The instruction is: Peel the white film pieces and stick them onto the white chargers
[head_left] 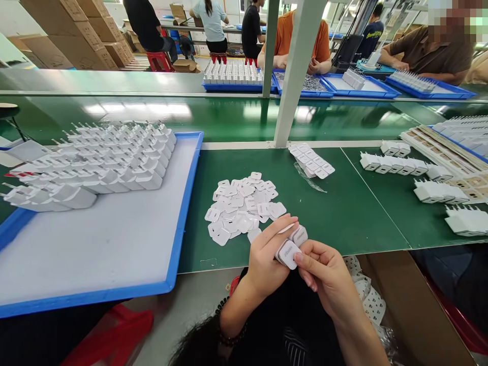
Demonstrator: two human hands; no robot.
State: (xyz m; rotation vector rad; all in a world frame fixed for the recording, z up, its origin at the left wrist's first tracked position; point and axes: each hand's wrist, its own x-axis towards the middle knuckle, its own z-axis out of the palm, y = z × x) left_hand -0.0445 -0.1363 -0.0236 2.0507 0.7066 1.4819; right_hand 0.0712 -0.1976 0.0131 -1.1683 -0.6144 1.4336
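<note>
Adapters near green tabletop (people beyond).

Both hands meet in front of the body. The left hand curls, fingers reaching over toward the right hand, whose thumb and bent fingers pinch just beside the left fingertips.
</note>
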